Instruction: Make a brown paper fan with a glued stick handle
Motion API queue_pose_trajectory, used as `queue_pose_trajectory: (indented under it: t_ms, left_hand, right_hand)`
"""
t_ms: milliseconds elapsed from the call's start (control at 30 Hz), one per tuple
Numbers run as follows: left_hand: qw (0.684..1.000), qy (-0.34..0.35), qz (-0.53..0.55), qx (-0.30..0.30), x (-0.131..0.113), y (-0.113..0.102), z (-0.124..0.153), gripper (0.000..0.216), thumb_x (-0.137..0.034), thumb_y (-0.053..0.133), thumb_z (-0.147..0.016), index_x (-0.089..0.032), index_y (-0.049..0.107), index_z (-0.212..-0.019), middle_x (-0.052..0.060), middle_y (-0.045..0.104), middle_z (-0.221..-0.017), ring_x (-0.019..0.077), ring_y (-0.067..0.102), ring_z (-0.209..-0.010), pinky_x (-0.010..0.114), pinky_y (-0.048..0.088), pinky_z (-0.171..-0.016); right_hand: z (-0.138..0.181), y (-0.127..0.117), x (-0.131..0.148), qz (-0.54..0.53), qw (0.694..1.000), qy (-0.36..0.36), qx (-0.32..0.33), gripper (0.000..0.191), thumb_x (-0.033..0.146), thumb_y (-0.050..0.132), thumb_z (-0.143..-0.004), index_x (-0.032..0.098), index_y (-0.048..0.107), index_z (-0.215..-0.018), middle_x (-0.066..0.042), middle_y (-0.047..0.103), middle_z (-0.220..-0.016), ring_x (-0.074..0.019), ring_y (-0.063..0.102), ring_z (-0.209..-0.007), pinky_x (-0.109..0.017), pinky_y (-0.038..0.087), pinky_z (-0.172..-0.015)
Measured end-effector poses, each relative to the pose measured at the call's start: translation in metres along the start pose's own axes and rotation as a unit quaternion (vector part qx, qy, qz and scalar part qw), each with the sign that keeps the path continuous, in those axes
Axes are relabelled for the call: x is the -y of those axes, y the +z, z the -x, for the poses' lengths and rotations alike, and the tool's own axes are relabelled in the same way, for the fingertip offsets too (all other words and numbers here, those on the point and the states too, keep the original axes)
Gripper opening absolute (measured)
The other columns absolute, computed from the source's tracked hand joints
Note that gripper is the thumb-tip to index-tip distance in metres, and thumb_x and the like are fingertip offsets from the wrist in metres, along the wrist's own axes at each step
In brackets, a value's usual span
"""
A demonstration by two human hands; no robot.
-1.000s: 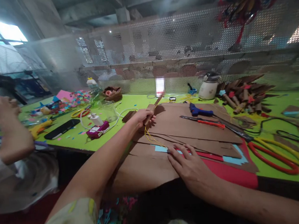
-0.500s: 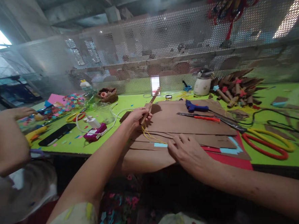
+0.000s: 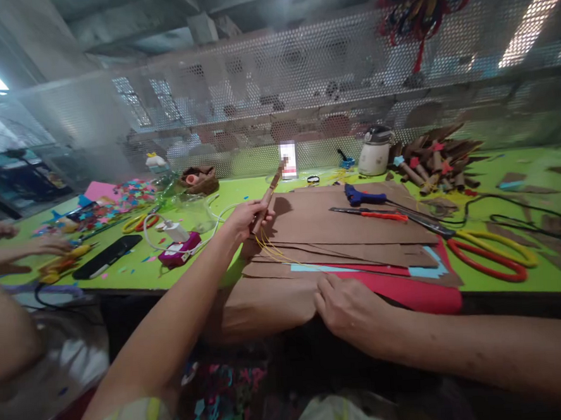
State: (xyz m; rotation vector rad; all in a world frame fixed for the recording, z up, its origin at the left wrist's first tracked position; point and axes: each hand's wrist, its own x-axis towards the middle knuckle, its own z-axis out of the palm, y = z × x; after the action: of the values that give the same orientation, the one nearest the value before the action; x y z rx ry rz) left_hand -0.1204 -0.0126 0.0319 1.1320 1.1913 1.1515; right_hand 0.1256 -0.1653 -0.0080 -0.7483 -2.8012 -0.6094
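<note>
My left hand [image 3: 247,218] is closed around a thin brown paper roll [image 3: 266,195] that points up and away, with yellow strings [image 3: 271,252] trailing from it over the paper. My right hand [image 3: 350,310] lies on the near edge of a stack of brown paper sheets [image 3: 339,232], its fingers curled over the edge where the brown paper hangs off the table. Red [image 3: 409,294] and light blue [image 3: 312,268] sheets stick out from under the brown stack beside that hand.
On the green table [image 3: 527,287] lie a blue glue gun [image 3: 363,197], a red-handled knife [image 3: 371,214], large red-and-yellow scissors [image 3: 492,257], a pile of brown rolls [image 3: 436,159], a white jar [image 3: 373,153], a phone [image 3: 106,255] and a charger [image 3: 178,238]. Another person's arms [image 3: 10,302] work at the left.
My right hand slid back toward me from the blue and red strips to the near edge of the brown paper. My left hand kept hold of the roll. The view shifted right.
</note>
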Motion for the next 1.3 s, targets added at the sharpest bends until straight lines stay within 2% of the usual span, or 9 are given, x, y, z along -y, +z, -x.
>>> queue_pose_trajectory:
  t_ms: [200,400,567,800,933,1033,1133,1233,1300]
  left_hand:
    - [1.0,-0.02,-0.022,0.01,0.008,0.006,0.011,0.007,-0.01,0.052,-0.078,-0.011,0.052,-0.085,0.008,0.064,-0.068,0.0113,0.06,-0.054,0.017,0.046,-0.045]
    - [0.996,-0.027,-0.081,0.024,0.018,0.02,0.026,0.018,-0.009,0.059,-0.07,-0.016,0.052,-0.084,-0.003,0.052,-0.052,0.0087,0.052,-0.043,0.014,0.038,-0.038]
    - [0.952,0.001,-0.297,0.08,0.025,0.036,0.035,0.016,-0.016,0.058,-0.072,-0.017,0.058,-0.088,-0.002,0.056,-0.058,0.0072,0.047,-0.042,0.015,0.036,-0.039]
    - [0.909,0.026,-0.416,-0.015,0.031,0.036,0.0,0.032,-0.034,0.056,-0.077,-0.017,0.057,-0.105,0.002,0.06,-0.057,0.0155,0.052,-0.044,0.022,0.036,-0.042]
    - [0.874,0.075,-0.475,-0.07,0.026,0.029,-0.013,0.034,-0.044,0.061,-0.073,-0.016,0.062,-0.092,0.009,0.064,-0.064,0.0254,0.062,-0.068,0.027,0.042,-0.057]
    - [0.847,0.13,-0.508,-0.085,0.024,0.029,-0.008,0.036,-0.035,0.066,-0.07,-0.016,0.062,-0.1,0.015,0.065,-0.097,0.0298,0.055,-0.101,0.032,0.042,-0.083]
    - [0.82,0.194,-0.536,-0.042,0.026,0.032,0.011,0.043,-0.035,0.063,-0.073,-0.022,0.057,-0.114,0.011,0.053,-0.124,0.0274,0.042,-0.12,0.037,0.031,-0.101]
    - [0.722,0.304,-0.614,0.096,0.028,0.034,0.04,0.045,-0.046,0.054,-0.08,-0.022,0.056,-0.118,0.012,0.041,-0.138,0.0291,0.032,-0.129,0.044,0.021,-0.108]
    - [0.69,0.311,-0.631,0.17,0.028,0.034,0.06,0.054,-0.054,0.056,-0.076,-0.023,0.055,-0.121,0.011,0.038,-0.141,0.0313,0.024,-0.133,0.046,0.02,-0.108]
  right_hand:
    - [0.022,0.018,-0.004,-0.058,0.994,0.049,-0.076,0.017,0.004,0.044,-0.082,0.015,0.054,-0.074,-0.009,0.054,-0.077,-0.0216,0.044,-0.074,-0.034,0.037,-0.064]
    - [0.032,0.039,0.0,-0.139,0.975,0.073,-0.159,0.026,0.011,0.036,-0.091,0.014,0.057,-0.076,-0.009,0.055,-0.083,-0.0201,0.043,-0.08,-0.034,0.037,-0.072]
    - [0.023,0.045,0.001,-0.147,0.965,0.12,-0.183,0.023,0.012,0.037,-0.091,0.012,0.06,-0.086,-0.011,0.056,-0.09,-0.0211,0.042,-0.085,-0.036,0.037,-0.076]
    - [0.017,0.047,0.006,-0.162,0.964,0.087,-0.194,0.024,0.012,0.038,-0.091,0.012,0.06,-0.083,-0.01,0.056,-0.087,-0.0203,0.041,-0.083,-0.035,0.037,-0.075]
    - [0.009,0.045,0.002,-0.146,0.97,0.103,-0.166,0.022,0.01,0.04,-0.09,0.013,0.058,-0.077,-0.008,0.053,-0.08,-0.0195,0.04,-0.079,-0.032,0.035,-0.07]
    - [0.002,0.044,0.001,-0.142,0.972,0.107,-0.151,0.02,0.01,0.043,-0.088,0.013,0.058,-0.076,-0.008,0.053,-0.08,-0.0198,0.04,-0.079,-0.032,0.034,-0.069]
    - [0.0,0.045,-0.001,-0.154,0.968,0.132,-0.148,0.017,0.009,0.045,-0.087,0.012,0.06,-0.082,-0.009,0.054,-0.083,-0.0209,0.04,-0.084,-0.033,0.036,-0.072]
    - [0.008,0.045,-0.008,-0.162,0.963,0.15,-0.156,0.019,0.006,0.043,-0.086,0.012,0.061,-0.09,-0.01,0.054,-0.086,-0.0214,0.04,-0.086,-0.034,0.037,-0.075]
    - [0.017,0.043,-0.014,-0.154,0.962,0.156,-0.164,0.021,0.005,0.042,-0.086,0.012,0.062,-0.089,-0.011,0.054,-0.086,-0.0216,0.039,-0.086,-0.035,0.037,-0.076]
